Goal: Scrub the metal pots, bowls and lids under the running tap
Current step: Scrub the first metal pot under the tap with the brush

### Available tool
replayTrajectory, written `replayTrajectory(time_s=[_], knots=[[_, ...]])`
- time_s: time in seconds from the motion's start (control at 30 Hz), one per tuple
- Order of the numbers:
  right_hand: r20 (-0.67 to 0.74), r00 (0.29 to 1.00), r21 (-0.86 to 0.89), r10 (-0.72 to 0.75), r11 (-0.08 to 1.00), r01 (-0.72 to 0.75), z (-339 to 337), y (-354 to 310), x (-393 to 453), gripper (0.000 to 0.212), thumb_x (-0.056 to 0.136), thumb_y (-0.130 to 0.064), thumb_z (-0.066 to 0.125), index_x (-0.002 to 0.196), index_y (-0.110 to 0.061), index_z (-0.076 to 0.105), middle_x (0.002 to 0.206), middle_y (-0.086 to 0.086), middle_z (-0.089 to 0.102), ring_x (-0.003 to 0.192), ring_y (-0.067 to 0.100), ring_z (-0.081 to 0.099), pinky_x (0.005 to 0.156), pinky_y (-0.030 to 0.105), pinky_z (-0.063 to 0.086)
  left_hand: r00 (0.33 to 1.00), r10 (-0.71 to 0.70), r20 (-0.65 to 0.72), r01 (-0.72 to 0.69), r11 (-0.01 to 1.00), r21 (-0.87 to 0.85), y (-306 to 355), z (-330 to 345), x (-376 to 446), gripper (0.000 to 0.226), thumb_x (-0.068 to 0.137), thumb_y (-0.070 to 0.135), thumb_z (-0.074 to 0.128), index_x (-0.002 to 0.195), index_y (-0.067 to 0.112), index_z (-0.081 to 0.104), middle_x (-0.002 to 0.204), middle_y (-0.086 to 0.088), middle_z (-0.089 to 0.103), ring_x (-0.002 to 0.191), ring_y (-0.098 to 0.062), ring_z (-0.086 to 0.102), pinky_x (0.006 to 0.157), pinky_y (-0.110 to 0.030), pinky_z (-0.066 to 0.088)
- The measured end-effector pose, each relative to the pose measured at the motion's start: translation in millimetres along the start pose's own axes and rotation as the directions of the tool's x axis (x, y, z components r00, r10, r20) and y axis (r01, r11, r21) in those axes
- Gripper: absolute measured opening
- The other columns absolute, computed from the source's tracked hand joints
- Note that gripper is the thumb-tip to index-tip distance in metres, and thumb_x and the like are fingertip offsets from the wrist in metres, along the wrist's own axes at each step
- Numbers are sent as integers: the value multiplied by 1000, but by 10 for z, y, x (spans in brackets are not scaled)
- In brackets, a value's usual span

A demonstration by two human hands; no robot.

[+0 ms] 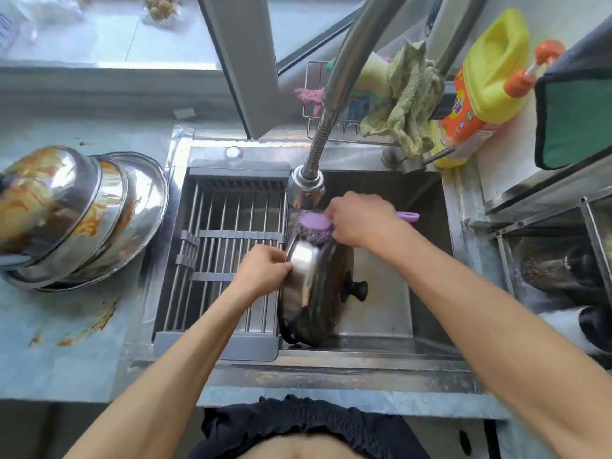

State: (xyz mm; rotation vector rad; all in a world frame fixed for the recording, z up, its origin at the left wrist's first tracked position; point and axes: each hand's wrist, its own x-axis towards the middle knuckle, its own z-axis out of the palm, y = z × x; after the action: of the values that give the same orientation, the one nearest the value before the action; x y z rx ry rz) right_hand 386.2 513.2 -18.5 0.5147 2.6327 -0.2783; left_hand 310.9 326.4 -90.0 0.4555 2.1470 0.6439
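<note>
1. The step in hand is scrubbing a lid (318, 279), held on edge in the sink (381, 303) just below the tap head (305, 183). Its knob (357, 290) faces right, and its lower rim rests near the sink's front wall.
2. The left hand (265, 270) pinches the lid's upper left rim, fingers curled over the edge, and keeps it upright.
3. The right hand (359, 223) is closed around a purple-handled scrubber (314, 226). Its steel-wool head presses on the lid's top edge, right under the tap. The handle's end pokes out past the hand to the right.
4. Whether water is flowing I cannot tell; no stream shows clearly between tap head and scrubber.
5. A grey rack (228, 256) spans the sink's left half, just beside the lid.
6. On the counter to the left lies a stack of bowls (82, 217), smeared with orange sauce. They look unwashed, so I judge the task is far from finished.
7. The next move probably calls for the left hand to turn the lid by its rim, bringing fresh edge under the scrubber, then to flip it so the inner face gets scrubbed.
8. The wet rim could slip from that pinch, so the grip needs to stay firm while the right hand bears down.
</note>
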Motion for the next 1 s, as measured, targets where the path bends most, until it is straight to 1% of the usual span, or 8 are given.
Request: replayTrajectory(time_s=[0.13, 0.2, 0.3, 0.47, 0.6, 0.73, 0.87, 1.0], knots=[[37, 999, 0, -12, 1000, 13, -18, 22, -10, 30, 84, -15, 54, 110, -22, 66, 90, 4, 52, 75, 32, 51, 67, 34, 43, 999, 7, 39, -8, 1000, 12, 55, -43, 64, 11, 89, 14, 66, 87, 5, 74, 85, -12, 76, 83, -26, 73, 80, -45, 62], [66, 994, -24, -93, 995, 95, 13, -63, -74, 30, 85, -16, 54, 112, -23, 66, 89, 3, 49, 78, 32, 53, 67, 34, 40, 999, 22, -28, -23, 998, -51, 106, -57, 136, 12, 89, 16, 71, 79, 9, 70, 74, -3, 70, 72, -20, 67, 73, -40, 58], [44, 999, -15, -15, 1000, 16, 6, 84, 41, 29, 87, -19, 53, 112, -25, 66, 91, 1, 54, 77, 30, 54, 67, 35, 44, 1000, 12, -28, -12, 1000, 7, 116, -35, 154, 29, 91, 17, 72, 65, 7, 64, 61, -1, 60, 63, -21, 61, 62, -31, 49], [72, 996, -16, -52, 998, 53, -5, 63, 6, 33, 85, -16, 53, 112, -27, 67, 95, 4, 59, 78, 32, 57, 65, 33, 42, 998, -18, 54, 18, 1000, -4, 92, -125, 185, 12, 89, 20, 73, 85, 9, 73, 81, -7, 74, 81, -25, 75, 78, -40, 63], [75, 997, -7, -22, 1000, 23, -26, 88, 107, 26, 86, -18, 53, 105, -27, 67, 93, 3, 57, 78, 31, 55, 67, 33, 42, 999, -9, -39, 9, 1000, 5, 142, -38, 186, 24, 90, 20, 73, 69, 11, 65, 65, -1, 64, 70, -24, 64, 66, -29, 51], [70, 998, -14, -5, 1000, 6, -13, 82, 115, 26, 86, -18, 53, 108, -23, 66, 92, 2, 53, 77, 31, 52, 69, 34, 43, 1000, -23, 2, 23, 995, 92, 153, -66, 178, 12, 87, 12, 67, 78, 5, 72, 73, -10, 71, 77, -27, 71, 70, -34, 58], [97, 994, -55, -44, 997, 49, 43, -32, 70, 28, 85, -17, 54, 109, -22, 66, 88, 2, 49, 78, 32, 55, 67, 33, 40, 1000, -1, -15, 4, 984, 178, 269, -53, 245, 14, 80, 2, 59, 73, 6, 70, 72, -10, 69, 79, -29, 67, 59, -27, 42], [73, 997, 1, 14, 1000, -15, 43, 72, 143, 23, 85, -15, 54, 106, -17, 63, 86, 3, 51, 77, 31, 57, 65, 32, 40, 999, -36, 18, 32, 980, 197, 92, 7, 82, 17, 80, 2, 59, 73, 15, 68, 73, -2, 67, 78, -24, 65, 59, -26, 44]])
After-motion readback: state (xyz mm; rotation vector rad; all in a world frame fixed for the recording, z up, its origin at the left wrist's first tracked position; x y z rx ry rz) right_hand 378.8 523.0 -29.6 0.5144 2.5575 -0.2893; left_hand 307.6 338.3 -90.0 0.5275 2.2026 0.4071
